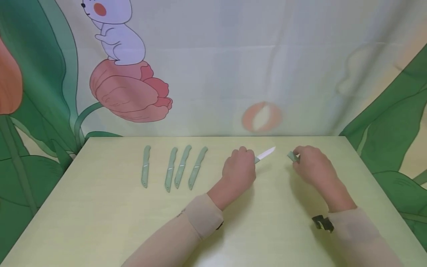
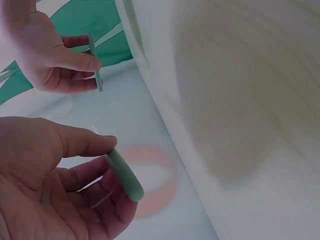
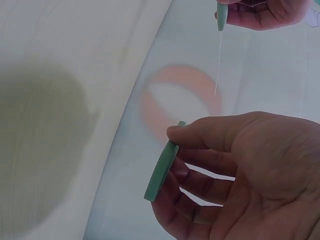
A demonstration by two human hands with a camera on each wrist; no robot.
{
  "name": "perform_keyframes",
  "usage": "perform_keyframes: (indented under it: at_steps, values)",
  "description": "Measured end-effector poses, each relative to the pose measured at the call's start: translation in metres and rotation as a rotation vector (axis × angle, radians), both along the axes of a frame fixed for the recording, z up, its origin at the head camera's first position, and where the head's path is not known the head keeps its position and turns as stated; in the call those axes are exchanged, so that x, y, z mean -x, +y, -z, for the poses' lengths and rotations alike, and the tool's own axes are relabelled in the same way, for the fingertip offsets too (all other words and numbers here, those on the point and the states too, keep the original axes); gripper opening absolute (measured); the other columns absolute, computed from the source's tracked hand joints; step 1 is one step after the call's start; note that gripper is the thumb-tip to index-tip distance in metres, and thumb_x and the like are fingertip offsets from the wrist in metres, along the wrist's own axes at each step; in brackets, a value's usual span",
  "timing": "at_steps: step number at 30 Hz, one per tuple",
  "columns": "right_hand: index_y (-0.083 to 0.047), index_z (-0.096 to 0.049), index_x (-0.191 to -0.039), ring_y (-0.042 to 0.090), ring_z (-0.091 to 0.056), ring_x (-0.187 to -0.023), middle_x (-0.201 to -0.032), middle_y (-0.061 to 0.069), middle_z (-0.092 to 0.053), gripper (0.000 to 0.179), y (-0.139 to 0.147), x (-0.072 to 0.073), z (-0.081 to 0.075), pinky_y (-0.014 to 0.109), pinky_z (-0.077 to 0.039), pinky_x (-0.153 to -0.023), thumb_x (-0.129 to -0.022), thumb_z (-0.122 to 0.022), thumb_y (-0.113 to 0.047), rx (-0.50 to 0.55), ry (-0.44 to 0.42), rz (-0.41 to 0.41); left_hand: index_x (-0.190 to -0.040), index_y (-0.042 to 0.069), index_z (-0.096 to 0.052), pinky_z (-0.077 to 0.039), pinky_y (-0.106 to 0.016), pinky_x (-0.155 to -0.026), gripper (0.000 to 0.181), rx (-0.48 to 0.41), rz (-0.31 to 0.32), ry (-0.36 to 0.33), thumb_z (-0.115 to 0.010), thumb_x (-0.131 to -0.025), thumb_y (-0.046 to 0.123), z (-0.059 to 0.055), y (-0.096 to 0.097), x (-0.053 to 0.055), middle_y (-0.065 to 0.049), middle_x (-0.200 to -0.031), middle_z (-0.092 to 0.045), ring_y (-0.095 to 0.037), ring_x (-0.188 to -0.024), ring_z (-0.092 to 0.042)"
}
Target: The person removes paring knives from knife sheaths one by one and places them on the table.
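Note:
My left hand (image 1: 239,167) grips a paring knife by its pale green handle (image 2: 124,175). The knife's bare blade (image 1: 267,152) points right and away from me, above the table. To its right, my right hand (image 1: 313,165) pinches the green blade cover (image 3: 164,167) between thumb and fingers. A gap separates the blade tip from the cover. Left of both hands, several matching green knives with covers on lie side by side. One knife (image 1: 145,167) lies at the far left, apart from the group that includes another knife (image 1: 198,168).
The pale yellow table (image 1: 100,222) ends at a printed curtain (image 1: 207,81), which hangs along its back edge. Green leaf patterns (image 1: 400,141) show on the cloth at the sides. A black strap (image 1: 323,223) sits at the right sleeve's cuff.

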State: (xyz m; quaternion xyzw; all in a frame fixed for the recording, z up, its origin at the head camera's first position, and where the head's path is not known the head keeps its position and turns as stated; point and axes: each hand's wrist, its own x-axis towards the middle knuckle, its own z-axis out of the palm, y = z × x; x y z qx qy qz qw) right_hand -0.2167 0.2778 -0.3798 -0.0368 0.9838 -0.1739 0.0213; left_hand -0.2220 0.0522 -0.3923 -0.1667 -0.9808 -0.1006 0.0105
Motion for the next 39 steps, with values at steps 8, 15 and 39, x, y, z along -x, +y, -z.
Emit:
perform_keyframes:
  at_steps: [8, 15, 39]
  values:
    - [0.014, -0.060, -0.130, 0.032, -0.061, -0.085, -0.112, 0.026, -0.069, 0.037, 0.014, 0.006, 0.003, 0.043, -0.053, -0.070, -0.102, -0.063, -0.010, 0.018, -0.112, 0.058, -0.101, 0.005, -0.063, -0.048, -0.028, -0.051, 0.009, -0.159, -0.071, -0.206, -0.071, -0.096, 0.005, 0.007, 0.031, 0.003, -0.004, -0.092, -0.055, -0.016, -0.074, -0.054]
    - [0.018, -0.056, -0.132, 0.032, -0.061, -0.086, -0.120, 0.033, -0.067, 0.043, 0.018, 0.007, 0.006, 0.043, -0.054, -0.073, -0.103, -0.062, -0.012, 0.023, -0.179, 0.078, -0.093, 0.005, -0.062, -0.038, -0.024, -0.042, 0.008, -0.269, -0.061, -0.319, -0.067, -0.097, 0.002, 0.018, 0.050, 0.003, -0.002, -0.078, -0.053, -0.012, -0.054, -0.044]
    - [0.014, -0.059, -0.109, 0.032, -0.060, -0.089, -0.100, 0.022, -0.064, 0.031, 0.006, 0.001, 0.024, 0.046, -0.054, -0.080, -0.095, -0.070, -0.012, 0.059, -0.302, 0.096, -0.104, 0.004, -0.053, -0.037, -0.026, -0.043, 0.008, -0.270, -0.122, -0.401, -0.058, -0.107, 0.010, 0.034, 0.089, -0.011, -0.004, -0.075, -0.055, -0.014, -0.053, -0.046]
